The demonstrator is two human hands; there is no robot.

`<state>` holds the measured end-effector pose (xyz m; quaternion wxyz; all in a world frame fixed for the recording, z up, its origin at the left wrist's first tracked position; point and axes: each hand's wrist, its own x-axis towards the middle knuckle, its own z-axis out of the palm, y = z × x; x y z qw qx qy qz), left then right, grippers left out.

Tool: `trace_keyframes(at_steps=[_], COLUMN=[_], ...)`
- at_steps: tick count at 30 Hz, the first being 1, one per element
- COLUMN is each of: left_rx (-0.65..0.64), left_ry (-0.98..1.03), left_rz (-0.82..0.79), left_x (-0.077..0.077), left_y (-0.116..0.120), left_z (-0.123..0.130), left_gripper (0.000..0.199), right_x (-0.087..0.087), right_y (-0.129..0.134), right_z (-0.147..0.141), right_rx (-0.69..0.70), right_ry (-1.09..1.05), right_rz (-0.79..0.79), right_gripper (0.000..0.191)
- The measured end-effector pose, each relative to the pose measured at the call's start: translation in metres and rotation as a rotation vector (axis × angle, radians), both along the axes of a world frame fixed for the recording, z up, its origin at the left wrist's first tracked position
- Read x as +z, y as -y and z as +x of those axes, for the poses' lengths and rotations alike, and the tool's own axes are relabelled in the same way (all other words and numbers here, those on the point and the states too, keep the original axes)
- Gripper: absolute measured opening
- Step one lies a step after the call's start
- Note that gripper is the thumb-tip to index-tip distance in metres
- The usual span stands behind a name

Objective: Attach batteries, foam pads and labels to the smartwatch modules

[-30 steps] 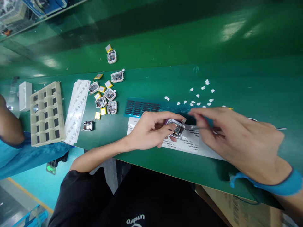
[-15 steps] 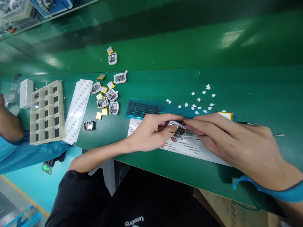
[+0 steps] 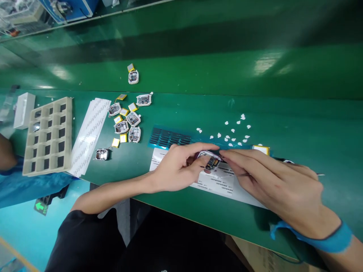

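Note:
My left hand [image 3: 178,170] holds a small square white-framed electronic module [image 3: 212,161] with its circuit board showing. My right hand [image 3: 272,181] reaches in from the right, its fingertips at the module's upper edge. A thin dark tool [image 3: 283,160] runs through the right hand, and its tip looks close to the module, though the fingers partly hide it. Below both hands lies a printed white sheet [image 3: 215,186]. A yellow flat battery [image 3: 261,150] sits just beyond my right fingers.
Several similar modules [image 3: 133,119] and yellow batteries [image 3: 123,138] lie on the green bench [image 3: 283,117], beside white label strips [image 3: 89,138] and a beige compartment tray [image 3: 47,136]. White dots [image 3: 232,132] and a dark blue slotted sheet [image 3: 170,138] lie ahead. A co-worker's blue sleeve [image 3: 28,189] shows at left.
My right hand has moved left and closed in on the module, and the yellow battery has come into view past it. The left hand still holds the module. The view has shifted slightly.

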<state>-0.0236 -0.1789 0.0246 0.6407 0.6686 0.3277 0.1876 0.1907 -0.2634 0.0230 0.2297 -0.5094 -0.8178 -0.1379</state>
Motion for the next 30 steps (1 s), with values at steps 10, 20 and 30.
trace_keyframes(at_steps=[10, 20, 30], left_rx=[-0.021, 0.144, 0.160], left_ry=[-0.062, 0.172, 0.171], left_rz=[0.404, 0.204, 0.166], left_x=[-0.007, -0.011, -0.003], left_y=[0.006, 0.021, 0.019], left_z=[-0.002, 0.005, 0.005], left_gripper=[0.041, 0.021, 0.009], right_x=[0.000, -0.001, 0.002], right_y=[0.008, 0.003, 0.010], right_z=[-0.009, -0.017, -0.018], right_rx=[0.025, 0.055, -0.034], right_ry=[-0.062, -0.082, -0.110], right_rz=[0.004, 0.075, 0.044], right_gripper=[0.079, 0.079, 0.075])
